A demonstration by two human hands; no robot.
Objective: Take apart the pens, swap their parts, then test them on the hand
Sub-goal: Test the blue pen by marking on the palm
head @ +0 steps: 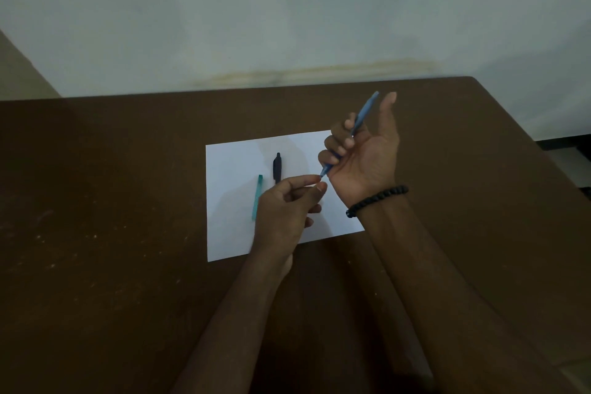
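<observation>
Two hands above paper [233, 233], right hand [361, 153] gripping blue pen [364, 113], left hand [287, 205] pinching its tip.

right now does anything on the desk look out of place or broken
Nothing looks damaged or spilled. The teal pen part and the dark pen part lie loose on the white paper, as expected mid-disassembly. The paper sits slightly askew on the table.

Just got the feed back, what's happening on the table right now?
A person is working on a blue pen. The right hand grips its barrel above the white paper, while the left hand pinches at its lower tip. A teal pen part and a dark pen part lie on the paper.
</observation>
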